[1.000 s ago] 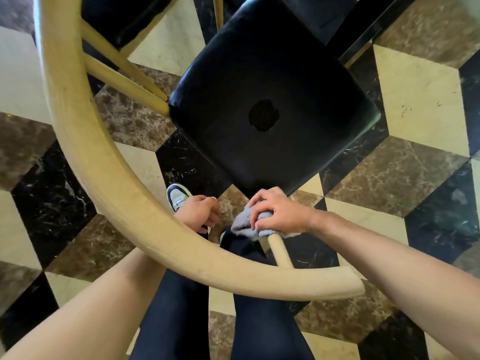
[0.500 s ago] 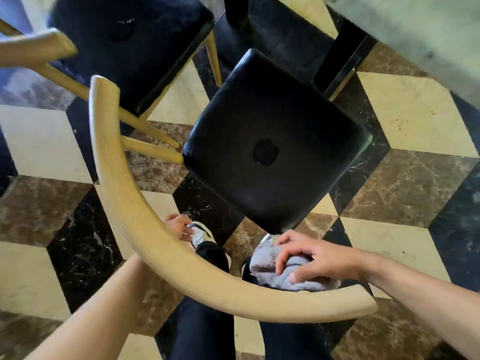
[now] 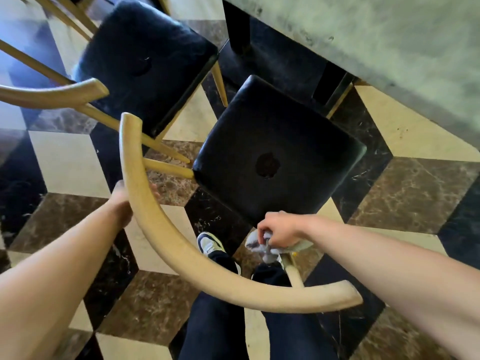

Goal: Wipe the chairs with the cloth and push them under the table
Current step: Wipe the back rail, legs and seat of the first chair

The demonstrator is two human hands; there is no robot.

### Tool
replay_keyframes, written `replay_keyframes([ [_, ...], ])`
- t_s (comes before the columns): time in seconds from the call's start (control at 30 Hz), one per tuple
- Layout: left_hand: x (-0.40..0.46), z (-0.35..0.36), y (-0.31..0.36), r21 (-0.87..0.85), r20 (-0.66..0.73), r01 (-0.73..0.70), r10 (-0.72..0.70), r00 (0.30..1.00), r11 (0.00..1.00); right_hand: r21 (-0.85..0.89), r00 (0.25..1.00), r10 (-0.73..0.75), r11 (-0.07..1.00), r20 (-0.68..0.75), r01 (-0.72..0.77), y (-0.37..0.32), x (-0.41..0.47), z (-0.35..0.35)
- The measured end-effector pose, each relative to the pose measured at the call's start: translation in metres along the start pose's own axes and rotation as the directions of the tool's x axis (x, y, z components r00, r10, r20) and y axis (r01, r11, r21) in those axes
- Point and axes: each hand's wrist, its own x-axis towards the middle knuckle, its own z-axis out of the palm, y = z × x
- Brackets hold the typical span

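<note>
Fingers of the right hand (image 3: 279, 229) pinch the cloth (image 3: 259, 245) on the chair (image 3: 272, 157) spindle at 6 o'clock of the seat, left hand (image 3: 122, 201) gripping the backrest, the table (image 3: 389, 48) toward 1 o'clock.

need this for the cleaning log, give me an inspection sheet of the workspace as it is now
surface: floor of cream, brown and black marble tiles
job's things: near chair, seat just outside the table edge; second chair beside it; grey cloth
clutter: nothing seen
hands: left hand grips the near chair's curved back rail; right hand holds the cloth at a back post
cables: nothing seen
surroundings: person's dark trousers and a shoe
</note>
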Motion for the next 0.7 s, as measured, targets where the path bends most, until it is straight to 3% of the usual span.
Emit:
replay_keyframes([
  [0.13,-0.002,-0.011,0.037,0.036,-0.288,-0.018,0.028,0.957,0.999,0.273,0.96,0.107,0.961,-0.259,-0.033,-0.022,0.009,-0.043],
  [0.27,-0.011,-0.009,0.087,0.103,-0.411,-0.148,0.177,0.894,0.984,0.509,0.871,0.195,0.858,-0.451,0.072,-0.037,0.005,-0.076],
  [0.33,-0.023,-0.002,0.114,0.277,-0.413,-0.235,0.336,0.846,0.932,0.551,0.839,0.219,0.827,-0.498,0.112,-0.044,-0.004,-0.091],
  [0.5,-0.055,0.056,0.155,0.554,-0.196,-0.368,0.546,0.814,0.747,0.616,0.756,0.3,0.769,-0.581,0.169,-0.042,-0.027,-0.103],
  [0.57,-0.064,0.097,0.158,0.594,-0.082,-0.405,0.553,0.829,0.695,0.669,0.737,0.357,0.724,-0.574,0.171,-0.026,-0.039,-0.096],
  [0.7,-0.065,0.175,0.141,0.67,0.151,-0.434,0.463,0.874,0.602,0.758,0.75,0.485,0.651,-0.449,0.032,0.021,-0.058,-0.065],
])
